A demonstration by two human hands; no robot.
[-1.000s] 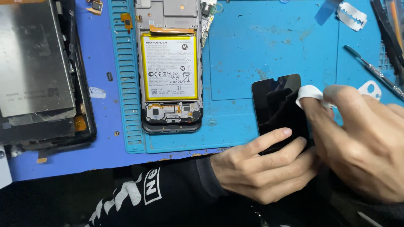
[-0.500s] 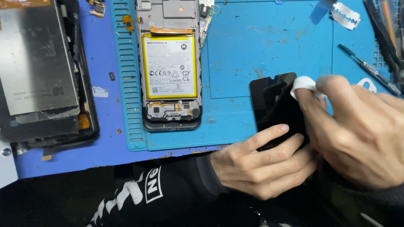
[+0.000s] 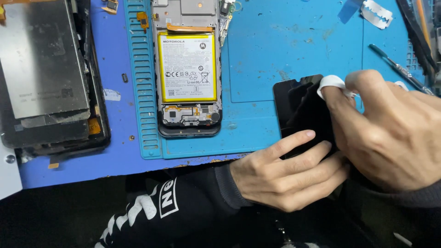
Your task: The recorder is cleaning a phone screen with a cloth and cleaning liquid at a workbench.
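A black phone screen panel (image 3: 296, 103) lies at the near right of the blue work mat (image 3: 285, 50). My left hand (image 3: 287, 172) grips its lower edge, fingers laid over the glass. My right hand (image 3: 390, 133) pinches a small white wipe (image 3: 331, 83) and presses it on the panel's upper right corner. An opened phone body (image 3: 188, 73) with a yellow-framed battery (image 3: 187, 66) lies farther left on the mat, untouched.
A larger dismantled device with a grey metal plate (image 3: 43, 78) rests at the left edge. A razor blade (image 3: 376, 13) and a thin metal tool (image 3: 397, 66) lie at the far right. A small black screw (image 3: 125, 77) sits on the mat.
My right hand has slid the white wipe a little left and up across the panel's top corner. My left hand keeps its hold on the panel.
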